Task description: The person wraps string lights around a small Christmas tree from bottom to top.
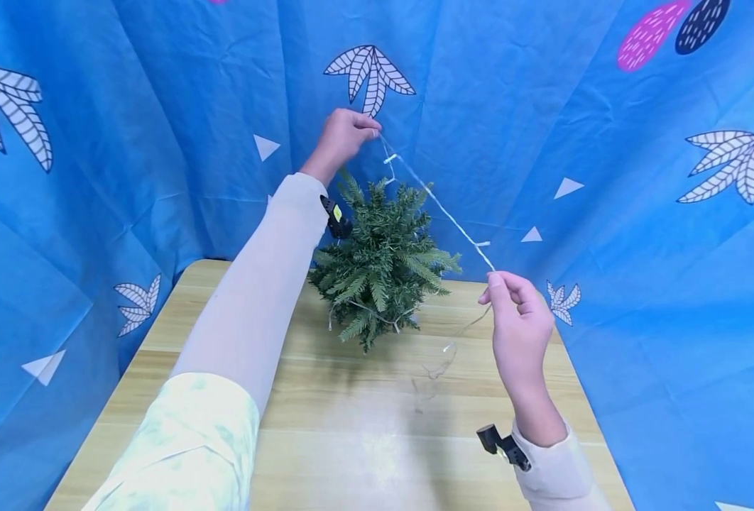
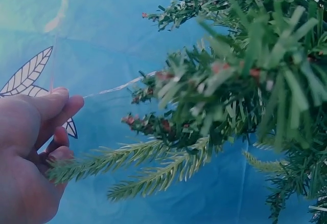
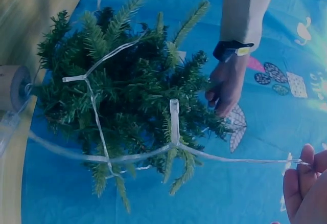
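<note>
A small artificial Christmas tree stands at the table's far side. Above its top, my left hand pinches a clear-wired string light between thumb and finger; the left wrist view shows this hand beside the outer branches. My right hand, right of the tree, pinches the same wire, which runs nearly straight between both hands. Its loose end hangs below the right hand. In the right wrist view a clear bulb sticks up from the wire, and another stretch of wire loops across the branches.
The light wooden table lies under the tree and arms. Blue patterned cloth surrounds it at the back and sides. A round wooden base shows under the tree in the right wrist view. Each wrist wears a small black camera.
</note>
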Available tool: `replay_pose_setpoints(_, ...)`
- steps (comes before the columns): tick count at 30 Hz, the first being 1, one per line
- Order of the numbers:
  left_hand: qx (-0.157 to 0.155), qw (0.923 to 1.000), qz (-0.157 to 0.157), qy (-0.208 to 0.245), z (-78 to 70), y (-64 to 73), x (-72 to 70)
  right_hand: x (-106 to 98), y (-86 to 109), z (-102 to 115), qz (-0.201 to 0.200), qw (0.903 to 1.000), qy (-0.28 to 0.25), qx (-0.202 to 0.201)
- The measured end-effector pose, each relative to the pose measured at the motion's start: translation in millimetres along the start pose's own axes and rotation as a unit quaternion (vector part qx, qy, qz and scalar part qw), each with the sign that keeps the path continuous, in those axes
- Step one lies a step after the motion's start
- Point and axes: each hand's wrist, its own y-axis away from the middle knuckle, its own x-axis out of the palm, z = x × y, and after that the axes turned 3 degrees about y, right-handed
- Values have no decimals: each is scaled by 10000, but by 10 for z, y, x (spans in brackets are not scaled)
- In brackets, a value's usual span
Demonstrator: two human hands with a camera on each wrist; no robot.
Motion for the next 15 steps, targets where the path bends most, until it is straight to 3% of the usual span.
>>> replay_pose_setpoints(3,66,10000,31,40,15,2,-5,-5,-1,13,-7,9999,-100,-30)
replay_pose_setpoints(8,162,9998,20,85,103,1,-65,37,53,44,330,9994,-44,36)
replay_pose_setpoints(15,8,9987,-124,495,235,-11,-158,164,122,66,729,9969,-280,-49)
